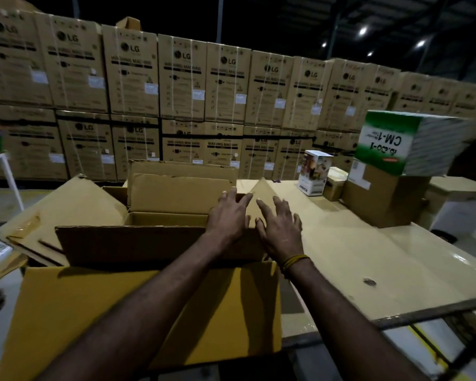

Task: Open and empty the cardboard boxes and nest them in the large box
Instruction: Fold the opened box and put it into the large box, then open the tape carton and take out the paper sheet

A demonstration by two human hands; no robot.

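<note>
Both hands, left hand (pixel 227 215) and right hand (pixel 280 226), fingers spread, rest on the large box's (pixel 149 306) right flap (pixel 261 196).

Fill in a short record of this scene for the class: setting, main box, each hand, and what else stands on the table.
setting: warehouse; wall of stacked brown cartons behind
main box: large open brown cardboard box, flaps up
left hand: fingers straight, reaching over the box's right flap
right hand: fingers spread, beside the left, gripping nothing
table: beige tabletop
also on table: green-and-white printed carton atop a plain brown box; small white printed box
</note>
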